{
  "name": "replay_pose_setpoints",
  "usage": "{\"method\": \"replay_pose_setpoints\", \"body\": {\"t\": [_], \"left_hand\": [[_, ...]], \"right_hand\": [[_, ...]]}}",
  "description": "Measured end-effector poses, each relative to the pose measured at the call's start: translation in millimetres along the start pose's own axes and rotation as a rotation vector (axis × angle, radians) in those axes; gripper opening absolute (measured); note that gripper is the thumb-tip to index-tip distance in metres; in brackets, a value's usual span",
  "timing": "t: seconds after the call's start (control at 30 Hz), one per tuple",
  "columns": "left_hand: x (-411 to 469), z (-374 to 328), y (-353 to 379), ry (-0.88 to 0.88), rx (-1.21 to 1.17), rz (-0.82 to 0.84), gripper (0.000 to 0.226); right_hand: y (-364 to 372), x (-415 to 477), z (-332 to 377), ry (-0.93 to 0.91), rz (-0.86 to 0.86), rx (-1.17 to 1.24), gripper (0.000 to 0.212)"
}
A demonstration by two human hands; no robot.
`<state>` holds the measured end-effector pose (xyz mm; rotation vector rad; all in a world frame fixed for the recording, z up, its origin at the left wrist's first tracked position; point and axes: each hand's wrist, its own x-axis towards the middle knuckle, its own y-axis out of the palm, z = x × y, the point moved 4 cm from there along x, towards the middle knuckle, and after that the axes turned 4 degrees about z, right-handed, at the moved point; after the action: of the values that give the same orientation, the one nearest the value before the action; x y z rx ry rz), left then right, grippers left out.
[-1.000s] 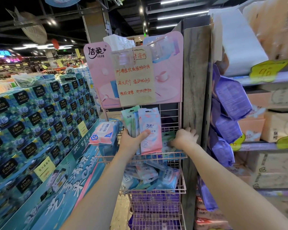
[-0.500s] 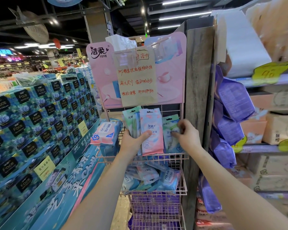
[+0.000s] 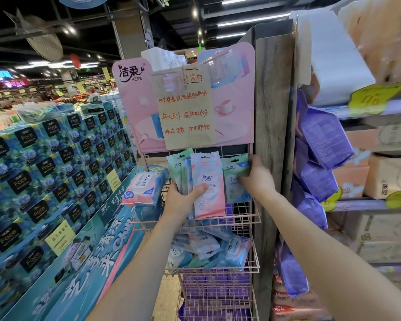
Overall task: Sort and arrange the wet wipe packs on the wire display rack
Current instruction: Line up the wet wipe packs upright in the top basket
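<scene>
At the aisle end, hard against a grey wooden post (image 3: 273, 112), stands the pink wire display rack (image 3: 255, 228), topped by a pink header card (image 3: 232, 107) with a handwritten note (image 3: 185, 112) hung over it. Its top basket (image 3: 239, 220) is the tier being worked. The lower basket (image 3: 218, 271) holds a loose jumble of packs lying flat and crossed. A big pink-and-blue pack (image 3: 144, 186) tilts out at the top tier's left end; whether it sits inside the wire I cannot tell.

The left hand (image 3: 183, 200) holds a bunch of slim packs upright over the top basket, with its thumb laid across the face of the pink pack (image 3: 208, 181) and the mint packs (image 3: 175, 167) fanned behind. The right hand (image 3: 257, 179) grips the upper right edge of the green pack (image 3: 234, 179), which stands upright in the basket's right part, just beside the pink pack and near the post.

The step in hand looks to be seating that green pack square at the right end. It would go best if the pack's bottom edge is set down behind the front wire, face forward, and its back leans on the rear grid before the fingers let go. These soft sachets will likely slump or slip through the gaps otherwise. The bunch on the left should stay pinched low so it does not splay while the right hand works.
</scene>
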<state>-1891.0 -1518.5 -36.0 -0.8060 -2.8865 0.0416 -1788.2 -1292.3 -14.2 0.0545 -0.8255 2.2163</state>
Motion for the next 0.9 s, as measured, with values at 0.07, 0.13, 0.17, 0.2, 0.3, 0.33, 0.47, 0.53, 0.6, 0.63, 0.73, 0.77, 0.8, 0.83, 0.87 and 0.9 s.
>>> {"method": "replay_pose_setpoints", "body": {"t": [0.07, 0.13, 0.17, 0.2, 0.3, 0.33, 0.47, 0.53, 0.6, 0.63, 0.73, 0.77, 0.8, 0.83, 0.87, 0.9], "left_hand": [[0.3, 0.2, -0.2, -0.003, 0.000, -0.003, 0.072], [-1.5, -1.9, 0.4, 0.001, 0.002, -0.001, 0.068], [-2.0, -2.3, 0.5, 0.001, 0.001, -0.001, 0.066], [-2.2, -2.0, 0.5, -0.001, -0.002, -0.003, 0.064], [-1.9, -1.9, 0.8, -0.005, 0.000, -0.004, 0.063], [-1.9, -2.0, 1.1, -0.007, -0.001, -0.002, 0.062], [-2.7, -2.6, 1.7, -0.001, 0.009, -0.003, 0.057], [-2.6, -2.8, 1.8, 0.004, 0.010, 0.003, 0.057], [-2.5, -2.5, 1.7, 0.004, -0.006, 0.005, 0.059], [-2.7, -2.6, 1.4, 0.002, -0.013, 0.003, 0.061], [-2.1, -2.0, 1.0, -0.007, -0.023, -0.006, 0.067], [-1.5, -1.7, 0.8, -0.011, -0.024, -0.010, 0.068], [-0.5, -0.8, 0.6, -0.016, -0.024, -0.014, 0.068], [0.0, 0.0, 0.3, -0.022, -0.025, -0.017, 0.068], [0.8, 1.1, 0.0, -0.026, -0.028, -0.017, 0.068], [1.3, 1.8, -0.3, -0.030, -0.027, -0.015, 0.068]], "right_hand": [[4.1, 0.7, -1.4, 0.003, -0.003, -0.052, 0.053], [7.5, 1.2, -1.3, 0.004, -0.007, -0.113, 0.052], [8.2, 0.7, -0.8, 0.006, -0.018, -0.158, 0.051], [8.8, 0.5, -1.0, 0.010, -0.034, -0.189, 0.051], [6.6, -2.1, -4.0, 0.040, -0.116, -0.091, 0.049], [5.4, -3.1, -5.9, 0.040, -0.144, -0.039, 0.047], [6.4, -7.0, -8.5, 0.023, -0.154, 0.000, 0.042], [9.6, -7.4, -5.6, 0.019, -0.141, -0.073, 0.042], [10.9, -6.5, -2.5, 0.029, -0.153, -0.139, 0.043], [11.2, -5.9, -1.5, 0.033, -0.156, -0.160, 0.043], [12.5, -6.9, 1.0, 0.022, -0.152, -0.174, 0.046], [12.7, -8.3, 1.9, 0.021, -0.162, -0.169, 0.048], [12.4, -10.2, 2.7, 0.022, -0.183, -0.168, 0.050], [11.4, -12.3, 3.7, 0.025, -0.213, -0.170, 0.051], [9.9, -13.5, 3.6, 0.029, -0.247, -0.168, 0.051], [8.0, -14.1, 2.4, 0.036, -0.274, -0.163, 0.050]]}}
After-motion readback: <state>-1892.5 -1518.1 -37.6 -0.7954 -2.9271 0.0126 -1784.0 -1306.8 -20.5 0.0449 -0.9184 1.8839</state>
